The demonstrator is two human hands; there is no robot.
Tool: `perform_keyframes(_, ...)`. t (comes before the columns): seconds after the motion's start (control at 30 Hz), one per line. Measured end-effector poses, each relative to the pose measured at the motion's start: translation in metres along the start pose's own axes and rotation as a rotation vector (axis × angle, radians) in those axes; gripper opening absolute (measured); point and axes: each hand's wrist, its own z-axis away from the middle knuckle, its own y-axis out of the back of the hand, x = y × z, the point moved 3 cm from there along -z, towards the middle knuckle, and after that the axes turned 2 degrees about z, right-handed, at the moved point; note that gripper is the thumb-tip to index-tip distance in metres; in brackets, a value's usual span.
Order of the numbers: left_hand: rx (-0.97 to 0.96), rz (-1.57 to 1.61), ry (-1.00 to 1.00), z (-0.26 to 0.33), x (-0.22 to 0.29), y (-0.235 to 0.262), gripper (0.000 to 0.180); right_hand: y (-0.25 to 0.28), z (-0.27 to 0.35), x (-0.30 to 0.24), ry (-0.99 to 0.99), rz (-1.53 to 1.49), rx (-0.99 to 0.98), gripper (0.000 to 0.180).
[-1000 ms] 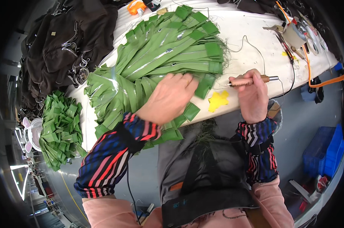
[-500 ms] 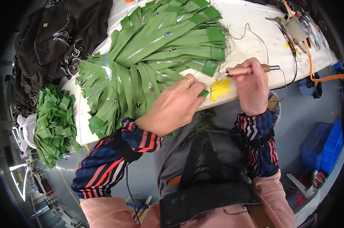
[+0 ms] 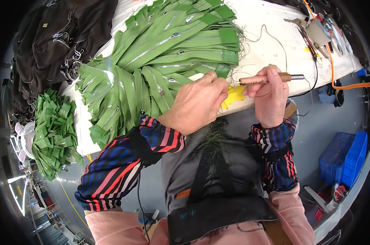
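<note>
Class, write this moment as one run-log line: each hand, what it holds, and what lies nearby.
left hand: pinching green zipper strip end | right hand: gripping wooden-handled corded tool | nearby: yellow patch, white table

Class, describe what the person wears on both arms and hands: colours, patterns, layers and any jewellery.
Both hands are bare, no gloves. The left hand has a gold ring on one finger; the right hand shows none. Each forearm wears a striped oversleeve in red, blue, pink and black, over pink sleeves higher up.
</note>
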Motion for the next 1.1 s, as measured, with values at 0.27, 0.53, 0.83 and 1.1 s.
perform_keyframes(0.27, -0.029, 0.289, 0.281, 0.001, -0.021, 0.001, 0.005, -0.007, 0.006, -0.001, -0.032, 0.282, 0.056, 0.021)
perform_keyframes(0.53, 0.120, 0.446, 0.226, 0.003, -0.022, 0.000, 0.009, -0.014, 0.005, 0.003, -0.057, 0.453, -0.006, 0.019)
perform_keyframes(0.83, 0.037, 0.308, 0.245, 0.000, -0.016, 0.003, 0.010, -0.016, 0.006, 0.003, -0.058, 0.522, -0.027, 0.019)
perform_keyframes(1.1, 0.122, 0.347, 0.181, 0.000, -0.021, 0.000, 0.011, -0.017, 0.006, 0.004, -0.026, 0.557, -0.043, 0.019)
